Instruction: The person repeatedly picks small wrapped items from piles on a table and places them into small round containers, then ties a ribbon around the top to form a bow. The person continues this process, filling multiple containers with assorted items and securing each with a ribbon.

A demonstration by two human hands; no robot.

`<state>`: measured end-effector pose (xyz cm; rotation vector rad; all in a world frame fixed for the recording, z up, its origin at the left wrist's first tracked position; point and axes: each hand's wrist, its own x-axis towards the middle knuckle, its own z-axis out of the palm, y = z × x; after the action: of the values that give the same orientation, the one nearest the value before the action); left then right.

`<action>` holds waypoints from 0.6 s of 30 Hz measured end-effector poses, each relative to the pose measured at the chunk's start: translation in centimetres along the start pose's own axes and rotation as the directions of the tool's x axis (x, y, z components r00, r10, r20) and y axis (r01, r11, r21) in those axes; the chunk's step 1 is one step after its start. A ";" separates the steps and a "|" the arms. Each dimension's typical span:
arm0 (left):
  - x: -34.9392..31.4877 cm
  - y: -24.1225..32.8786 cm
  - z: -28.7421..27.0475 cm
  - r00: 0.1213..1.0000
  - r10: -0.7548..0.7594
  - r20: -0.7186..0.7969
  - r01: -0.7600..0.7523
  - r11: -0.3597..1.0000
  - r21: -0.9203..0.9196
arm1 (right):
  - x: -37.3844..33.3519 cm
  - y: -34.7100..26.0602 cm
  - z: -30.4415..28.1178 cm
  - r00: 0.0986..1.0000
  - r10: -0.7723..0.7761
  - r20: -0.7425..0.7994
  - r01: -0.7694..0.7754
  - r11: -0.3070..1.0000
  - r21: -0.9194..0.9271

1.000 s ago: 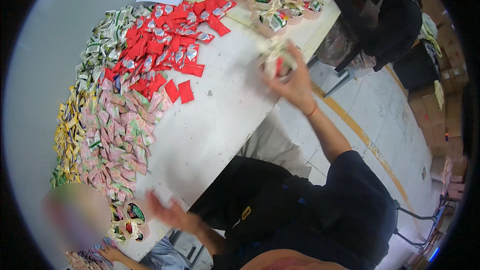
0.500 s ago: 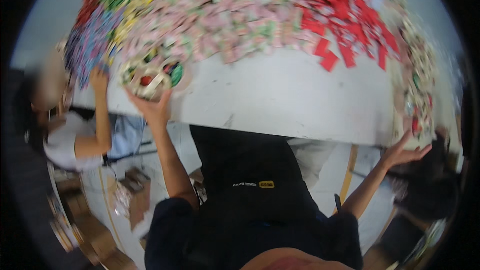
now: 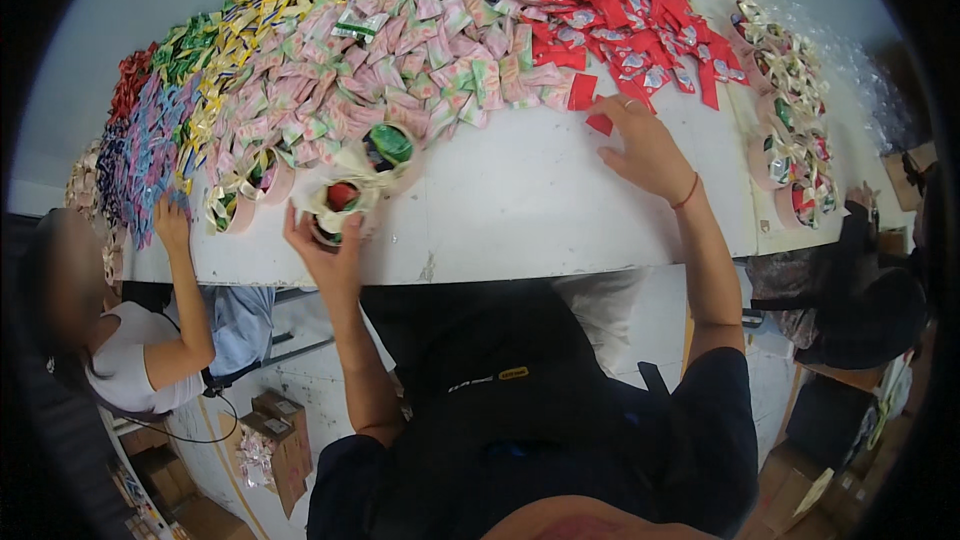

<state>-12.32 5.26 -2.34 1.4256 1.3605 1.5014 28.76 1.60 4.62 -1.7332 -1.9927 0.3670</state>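
My left hand [image 3: 328, 262] is wrapped round a small round gift basket [image 3: 368, 222], which has a cream ribbon bow and something red and green inside. Touching its far side is another round pink basket [image 3: 412, 172] with a green packet in it. Over the table, my right hand [image 3: 648, 152] reaches toward the near edge of the red packets, thumb and fingers apart. One small red packet [image 3: 599, 124] lies at its fingertips, partly covered by them.
Heaps of pink-green packets [image 3: 330, 80], yellow packets [image 3: 270, 10] and red packets [image 3: 620, 15] cover the table's [image 3: 540, 210] far side. Two filled baskets [image 3: 268, 175] stand left. More baskets [image 3: 798, 202] line the right. A co-worker's hand [image 3: 172, 220] touches blue-purple packets.
My right hand has moved from beside the right-hand row of baskets left and away from me to the red packets. My left hand has shifted slightly right and nearer with the gift basket.
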 end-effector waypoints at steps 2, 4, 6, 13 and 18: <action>-0.7 1.3 2.9 0.997 0.059 0.040 -0.057 0.997 -0.049 | -0.2 1.9 0.8 0.998 -0.019 -0.064 0.015 0.998 -0.062; -1.0 2.4 3.8 0.981 0.191 -0.041 -0.172 0.944 0.280 | 0.2 2.6 1.3 0.990 -0.064 -0.123 0.047 0.990 -0.132; 0.0 4.2 4.4 0.936 0.345 -0.064 -0.324 0.920 0.220 | 0.0 2.4 1.6 0.979 -0.116 -0.166 0.079 0.973 -0.216; 11.0 11.7 14.5 0.714 0.474 0.515 -0.560 0.828 0.015 | 3.5 3.9 1.3 0.882 0.371 -0.291 -0.083 0.731 0.678; 15.7 9.1 25.2 0.620 0.110 0.777 -0.653 0.621 0.433 | 7.2 -0.1 1.5 0.811 0.478 -0.337 0.146 0.393 0.908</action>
<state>10.57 23.77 7.52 2.6172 1.1379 0.4509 27.25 8.85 4.62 -1.0672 -0.7984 0.7516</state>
